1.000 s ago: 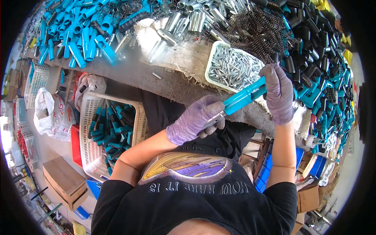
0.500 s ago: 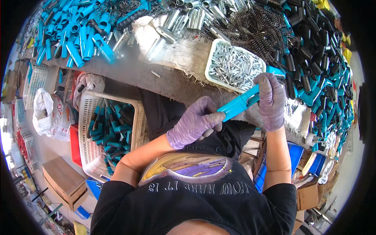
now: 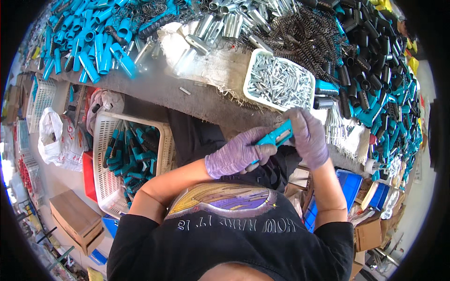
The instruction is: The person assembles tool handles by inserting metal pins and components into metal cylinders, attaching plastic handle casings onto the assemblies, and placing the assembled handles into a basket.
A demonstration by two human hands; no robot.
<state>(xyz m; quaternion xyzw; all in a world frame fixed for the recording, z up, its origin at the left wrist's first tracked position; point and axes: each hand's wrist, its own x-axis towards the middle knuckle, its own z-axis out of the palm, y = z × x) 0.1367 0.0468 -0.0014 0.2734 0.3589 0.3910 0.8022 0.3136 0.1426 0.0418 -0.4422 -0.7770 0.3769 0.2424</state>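
Observation:
A turquoise plastic handle piece with a long slot in its side is held low in front of my chest. My left hand, in a purple-grey glove, wraps round its near end, thumb on top. At the far end my gloved right hand is closed, its fingers curled against the piece. Those right fingertips are partly hidden, so anything small in them cannot be made out. Just beyond the right hand stands a white tray full of small metal pins.
Turquoise sleeves, metal tubes, dark springs and black grips lie heaped along the bench. Left of my legs, a white basket holds assembled turquoise-and-black pieces. A cardboard box sits on the floor.
Both hands have drawn closer together, the right one coming down and toward my body. The turquoise piece has turned, showing its slot more, and sits deeper in my left hand.

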